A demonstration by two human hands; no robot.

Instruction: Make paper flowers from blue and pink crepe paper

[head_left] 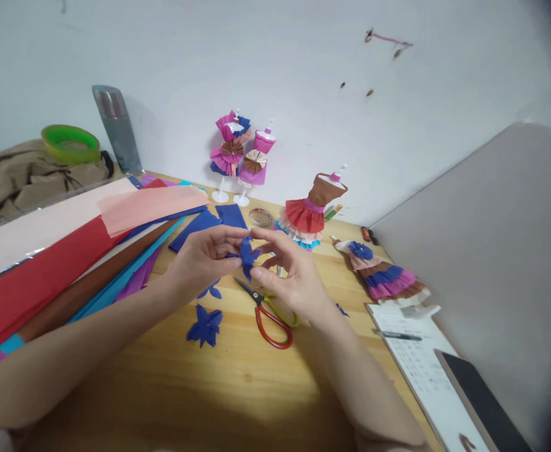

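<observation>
Between my two hands is a blue crepe paper flower cutout (247, 256), raised above the table. My left hand (204, 256) pinches its left side with thumb and fingertips. From the other side, my right hand (290, 267) grips its edge, the thumb low and the index finger on top. Scissors (270, 320) with one red and one yellow handle loop lie just below, blades towards the upper left. A blue paper flower (205, 326) rests flat to their left, and another blue petal piece (211, 289) is partly covered by my left hand.
Coloured crepe paper sheets (63, 276) spread over the left side. Miniature dress forms (228, 154) in paper dresses stand along the wall, one brown and red (310, 204). A paper dress (383, 273), a written sheet (417, 358) and a dark tablet-like slab (482, 398) lie right. A bottle (119, 129) stands back left.
</observation>
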